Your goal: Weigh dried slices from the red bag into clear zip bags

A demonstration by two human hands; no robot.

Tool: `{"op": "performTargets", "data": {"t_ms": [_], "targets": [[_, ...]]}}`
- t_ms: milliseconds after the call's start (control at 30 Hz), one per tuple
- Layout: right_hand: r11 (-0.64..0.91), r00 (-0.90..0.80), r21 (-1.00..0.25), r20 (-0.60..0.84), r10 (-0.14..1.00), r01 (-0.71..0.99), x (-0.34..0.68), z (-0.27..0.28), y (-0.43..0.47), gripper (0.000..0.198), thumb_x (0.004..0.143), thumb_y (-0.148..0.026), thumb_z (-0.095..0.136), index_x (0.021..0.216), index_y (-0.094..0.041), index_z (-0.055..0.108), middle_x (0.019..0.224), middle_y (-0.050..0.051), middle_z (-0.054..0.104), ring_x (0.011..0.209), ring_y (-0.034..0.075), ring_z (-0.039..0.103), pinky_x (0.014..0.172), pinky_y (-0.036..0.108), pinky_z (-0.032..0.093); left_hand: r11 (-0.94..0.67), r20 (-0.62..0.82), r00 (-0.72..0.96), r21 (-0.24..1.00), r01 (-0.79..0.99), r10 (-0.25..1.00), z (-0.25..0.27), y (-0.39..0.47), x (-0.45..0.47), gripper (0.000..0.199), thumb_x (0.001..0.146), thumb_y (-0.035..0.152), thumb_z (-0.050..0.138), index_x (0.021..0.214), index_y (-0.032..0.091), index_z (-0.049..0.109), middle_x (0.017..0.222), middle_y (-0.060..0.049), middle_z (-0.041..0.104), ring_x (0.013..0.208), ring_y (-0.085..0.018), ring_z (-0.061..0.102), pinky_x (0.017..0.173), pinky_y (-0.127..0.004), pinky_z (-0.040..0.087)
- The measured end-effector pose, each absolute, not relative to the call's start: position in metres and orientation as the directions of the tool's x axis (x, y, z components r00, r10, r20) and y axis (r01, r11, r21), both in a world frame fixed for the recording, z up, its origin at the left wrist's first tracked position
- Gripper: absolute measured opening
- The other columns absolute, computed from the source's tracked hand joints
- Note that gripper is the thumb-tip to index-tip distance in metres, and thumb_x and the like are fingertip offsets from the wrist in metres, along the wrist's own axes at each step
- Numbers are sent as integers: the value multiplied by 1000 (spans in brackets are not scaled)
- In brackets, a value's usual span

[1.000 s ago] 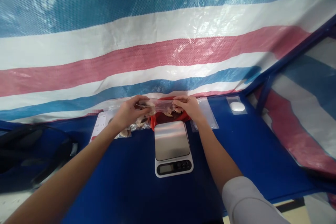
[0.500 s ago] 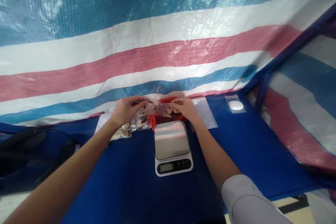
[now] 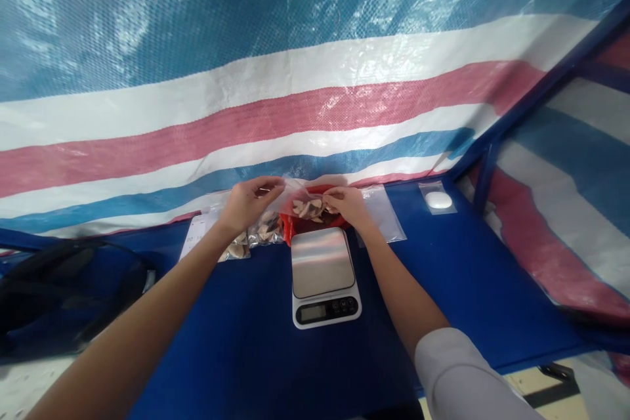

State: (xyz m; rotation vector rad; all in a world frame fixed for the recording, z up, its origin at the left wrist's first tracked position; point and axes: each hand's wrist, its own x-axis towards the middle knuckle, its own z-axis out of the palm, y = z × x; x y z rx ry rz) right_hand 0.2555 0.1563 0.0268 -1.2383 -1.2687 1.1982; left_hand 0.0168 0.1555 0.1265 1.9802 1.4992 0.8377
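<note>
Beyond the scale (image 3: 323, 264), my left grip (image 3: 250, 205) and right grip (image 3: 350, 206) are pinching the bag (image 3: 307, 208), likely light, limp, best edge-held.

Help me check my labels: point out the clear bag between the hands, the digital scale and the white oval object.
Clear bag (image 3: 297, 191): head view, on the film of its upper left part.
Digital scale (image 3: 323, 266): head view, on its metal platform.
White oval object (image 3: 438, 200): head view, middle of its top.
</note>
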Motion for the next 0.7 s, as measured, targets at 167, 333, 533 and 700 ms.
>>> {"op": "performTargets", "data": {"t_ms": [167, 333, 533, 700], "targets": [[45, -19, -993, 44, 999, 111, 258, 28, 156, 19, 79, -37, 66, 70, -22, 72, 61, 0, 64, 56, 14, 59, 54, 26, 49, -159, 111, 115, 745, 648, 987, 117, 150, 12, 58, 76, 62, 70, 112, 17, 75, 101, -10, 79, 91, -26, 73, 85, -37, 57], [1, 43, -992, 6, 999, 124, 259, 32, 155, 17, 78, -37, 68, 77, -22, 75, 71, 1, 70, 64, 16, 64, 59, 28, 54, -133, 106, 81, 749, 649, 991, 116, 153, 15, 45, 77, 57, 67, 98, 18, 79, 91, -8, 80, 87, -27, 73, 81, -36, 57], [-3, 74, -995, 5, 997, 104, 257, 43, 152, 17, 78, -38, 70, 76, -21, 75, 76, 3, 73, 67, 17, 65, 63, 31, 56, -228, 216, 102, 711, 665, 971, 128, 156, 24, 38, 81, 51, 65, 96, 19, 80, 95, -8, 80, 88, -26, 74, 83, -36, 58], [-10, 51, -997, -6, 999, 80, 257, 43, 152, 12, 78, -35, 70, 73, -24, 74, 74, 2, 73, 65, 17, 65, 60, 30, 56, -228, 208, 113, 703, 674, 972, 126, 157, 22, 37, 81, 51, 65, 95, 20, 80, 95, -7, 80, 86, -26, 74, 81, -35, 58]]}}
